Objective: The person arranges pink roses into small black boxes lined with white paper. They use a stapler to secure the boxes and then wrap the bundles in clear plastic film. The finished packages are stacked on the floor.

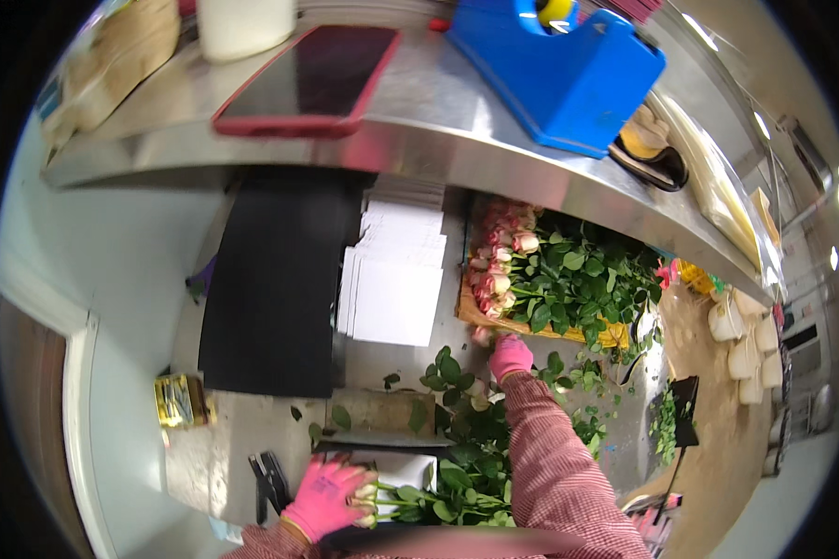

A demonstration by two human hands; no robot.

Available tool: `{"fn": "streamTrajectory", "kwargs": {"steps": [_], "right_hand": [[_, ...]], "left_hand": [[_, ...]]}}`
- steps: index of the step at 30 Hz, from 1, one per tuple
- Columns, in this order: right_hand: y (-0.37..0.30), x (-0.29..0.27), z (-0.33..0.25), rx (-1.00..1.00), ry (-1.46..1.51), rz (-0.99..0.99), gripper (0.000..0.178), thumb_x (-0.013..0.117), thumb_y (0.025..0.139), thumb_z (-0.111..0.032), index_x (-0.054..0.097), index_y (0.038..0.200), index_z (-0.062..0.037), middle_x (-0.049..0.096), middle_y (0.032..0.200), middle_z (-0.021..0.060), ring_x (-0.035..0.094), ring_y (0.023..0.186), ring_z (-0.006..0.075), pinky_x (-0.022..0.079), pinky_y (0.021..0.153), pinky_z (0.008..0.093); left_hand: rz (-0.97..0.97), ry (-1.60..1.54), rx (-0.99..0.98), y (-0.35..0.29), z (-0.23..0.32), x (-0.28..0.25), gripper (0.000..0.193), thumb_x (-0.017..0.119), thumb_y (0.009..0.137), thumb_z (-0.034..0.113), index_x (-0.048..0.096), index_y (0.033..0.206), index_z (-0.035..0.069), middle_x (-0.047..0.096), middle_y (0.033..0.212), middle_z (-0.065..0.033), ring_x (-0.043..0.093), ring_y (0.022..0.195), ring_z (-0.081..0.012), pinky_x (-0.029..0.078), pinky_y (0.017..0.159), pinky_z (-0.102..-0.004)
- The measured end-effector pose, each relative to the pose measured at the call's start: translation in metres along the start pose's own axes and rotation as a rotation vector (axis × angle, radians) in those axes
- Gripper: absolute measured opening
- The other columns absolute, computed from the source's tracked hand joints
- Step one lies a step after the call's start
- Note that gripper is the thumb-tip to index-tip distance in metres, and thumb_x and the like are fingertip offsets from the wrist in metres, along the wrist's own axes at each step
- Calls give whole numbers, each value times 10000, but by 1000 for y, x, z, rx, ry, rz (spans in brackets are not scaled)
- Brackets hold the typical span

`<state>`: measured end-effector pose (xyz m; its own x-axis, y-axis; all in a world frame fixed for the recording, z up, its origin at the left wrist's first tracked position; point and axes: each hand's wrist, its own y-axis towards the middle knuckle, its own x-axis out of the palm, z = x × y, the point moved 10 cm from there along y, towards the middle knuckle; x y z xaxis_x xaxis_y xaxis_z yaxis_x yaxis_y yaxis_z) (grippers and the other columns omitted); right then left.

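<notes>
My left hand [326, 496], in a pink glove, rests at the lower middle with its fingers outstretched. It lies against pale rose heads [367, 498] whose leafy stems [457, 494] run right over a white sheet [410, 469]. Farther off, my right hand [511, 358], also pink-gloved, has its fingers closed at a pink rose [481, 335] by the near edge of a flower pack. That pack of pink-and-cream roses [499, 265] lies in brown wrapping, its dense green leaves [587, 270] to the right. More leafy stems [475, 424] lie between my hands.
A metal shelf [438, 149] overhangs the table, with a red-cased phone [312, 79] and blue tape dispenser [559, 79]. Below are a black sheet [270, 289] and white cards [391, 289]. A black stapler-like tool [270, 483] lies left; white buckets [741, 349] stand far right.
</notes>
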<state>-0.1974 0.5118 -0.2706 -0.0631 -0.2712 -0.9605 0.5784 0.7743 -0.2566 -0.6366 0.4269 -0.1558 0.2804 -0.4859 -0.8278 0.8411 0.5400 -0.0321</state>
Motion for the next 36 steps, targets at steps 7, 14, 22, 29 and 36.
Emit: {"fn": "streamTrajectory", "kwargs": {"steps": [7, 14, 22, 29, 36], "right_hand": [[26, -141, 9, -167, 428, 388, 426, 529, 851, -149, 571, 1274, -163, 674, 1117, 153, 650, 983, 355, 527, 829, 447], [-58, -179, 3, -290, 476, 556, 350, 668, 808, -193, 620, 1149, -127, 646, 1050, 38, 667, 842, 309, 544, 709, 408], [-223, -345, 115, -236, 677, 815, 121, 624, 888, -59, 627, 1006, -32, 675, 873, 168, 666, 784, 266, 540, 683, 379], [-255, -365, -39, -630, 189, 577, 350, 778, 717, -212, 651, 1018, -86, 640, 802, 107, 658, 717, 293, 534, 641, 393], [-303, -91, -173, -842, 296, 97, 357, 678, 745, -175, 630, 1098, -145, 660, 956, 64, 667, 800, 300, 538, 679, 396]], "left_hand": [[-112, -85, -96, 1, -5, 9, 596, 753, 703, 490, 662, 1224, 214, 637, 1157, -30, 515, 1222, -293, 255, 1120, -561], [-26, -76, -58, 3, 9, -6, 553, 732, 698, 283, 650, 1223, 128, 630, 1200, -74, 548, 1078, -288, 410, 963, -430], [-38, -43, 46, 12, 12, 2, 588, 731, 707, 444, 633, 1230, 193, 630, 1151, -27, 482, 1258, -320, 216, 1138, -569], [75, 13, 19, 10, 6, -13, 615, 777, 696, 369, 602, 1253, 178, 636, 1165, -40, 496, 1254, -318, 245, 1144, -555], [85, -19, -7, -6, -2, -3, 572, 757, 699, 420, 602, 1168, 132, 564, 1246, -111, 435, 1283, -293, 236, 1131, -557]]}}
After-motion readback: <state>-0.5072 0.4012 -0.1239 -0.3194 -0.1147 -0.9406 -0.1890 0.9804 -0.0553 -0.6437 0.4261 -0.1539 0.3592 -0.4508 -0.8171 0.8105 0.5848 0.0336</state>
